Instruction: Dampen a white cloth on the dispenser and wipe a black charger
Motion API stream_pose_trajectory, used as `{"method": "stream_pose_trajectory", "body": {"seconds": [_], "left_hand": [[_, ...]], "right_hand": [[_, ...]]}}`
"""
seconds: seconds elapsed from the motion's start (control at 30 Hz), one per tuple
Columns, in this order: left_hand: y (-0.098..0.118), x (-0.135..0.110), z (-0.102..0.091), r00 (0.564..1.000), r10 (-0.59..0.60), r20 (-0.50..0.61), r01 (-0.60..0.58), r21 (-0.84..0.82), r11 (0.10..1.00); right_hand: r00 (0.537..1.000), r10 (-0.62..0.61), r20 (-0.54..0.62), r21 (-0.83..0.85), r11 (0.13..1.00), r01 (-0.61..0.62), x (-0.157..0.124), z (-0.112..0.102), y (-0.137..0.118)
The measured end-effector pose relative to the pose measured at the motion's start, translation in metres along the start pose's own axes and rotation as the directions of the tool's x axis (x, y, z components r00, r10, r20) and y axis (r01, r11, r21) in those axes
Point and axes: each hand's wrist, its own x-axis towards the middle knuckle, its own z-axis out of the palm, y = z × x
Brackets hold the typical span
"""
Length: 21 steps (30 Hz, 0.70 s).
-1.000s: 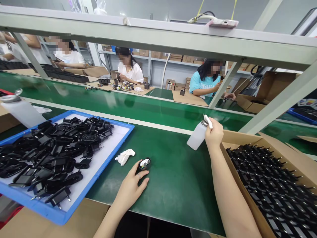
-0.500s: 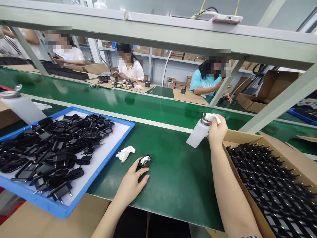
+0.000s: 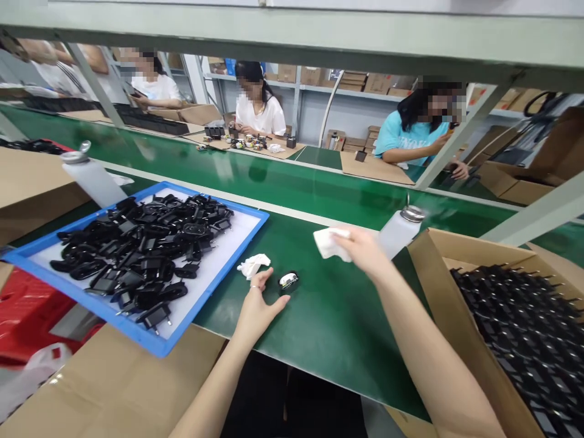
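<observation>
Between the fingers and thumb of my right hand [image 3: 362,249] is a folded white cloth [image 3: 329,243], held above the table. Behind that wrist stands a white dispenser bottle [image 3: 398,234] with a metal top. My left hand [image 3: 259,307] is open on the near side of the table, thumb and fingers apart. Just beyond its fingertips a small black object with a white face [image 3: 288,281], possibly an adapter, rests on the green table. A crumpled white tissue [image 3: 253,266] lies by the left fingers.
A blue-rimmed tray [image 3: 253,225] of black plug adapters with cables stands at left, a second bottle [image 3: 93,179] behind it. At right, a cardboard box [image 3: 438,286] holds rows of black adapters. Several co-workers sit beyond the green conveyor [image 3: 255,176]; a metal beam crosses above.
My right hand has moved left from the bottle's top, carrying the cloth. My left hand has loosened from around the small black object. The view has shifted.
</observation>
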Motion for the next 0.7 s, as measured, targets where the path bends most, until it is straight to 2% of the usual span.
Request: {"method": "stream_pose_trajectory", "body": {"seconds": [0.03, 0.13, 0.23, 0.33, 0.43, 0.5, 0.6, 0.7], "left_hand": [[0.001, 0.002, 0.001, 1.0, -0.028, 0.007, 0.028, 0.03, 0.999], [0.008, 0.008, 0.003, 0.996, -0.081, 0.039, 0.073, 0.174, 0.982], [0.012, 0.01, 0.004, 0.996, -0.078, 0.032, 0.07, 0.216, 0.974], [0.011, 0.01, 0.004, 0.998, -0.054, 0.032, 0.046, 0.198, 0.979], [0.008, 0.01, 0.003, 0.998, -0.053, 0.03, 0.046, 0.19, 0.981], [0.008, 0.01, 0.003, 0.998, -0.056, 0.031, 0.048, 0.196, 0.98], [0.009, 0.01, 0.001, 0.997, -0.047, 0.068, 0.034, 0.187, 0.982], [0.011, 0.01, 0.0, 0.997, -0.011, 0.076, -0.002, 0.17, 0.986]], "right_hand": [[0.999, -0.003, 0.036, -0.037, 0.999, 0.004, 0.0, 0.017, 0.005], [0.996, -0.08, 0.038, -0.094, 0.992, 0.083, -0.004, 0.059, 0.023], [0.988, -0.146, 0.046, -0.122, 0.981, 0.151, -0.017, 0.083, 0.037], [0.959, -0.281, 0.044, -0.262, 0.923, 0.282, -0.033, 0.092, 0.043], [0.876, -0.469, 0.112, -0.403, 0.784, 0.471, -0.047, 0.099, 0.042], [0.82, -0.546, 0.174, -0.415, 0.714, 0.563, -0.054, 0.105, 0.038], [0.77, -0.598, 0.221, -0.342, 0.692, 0.636, -0.06, 0.111, 0.034], [0.768, -0.587, 0.256, -0.238, 0.731, 0.639, -0.06, 0.104, 0.032]]}}
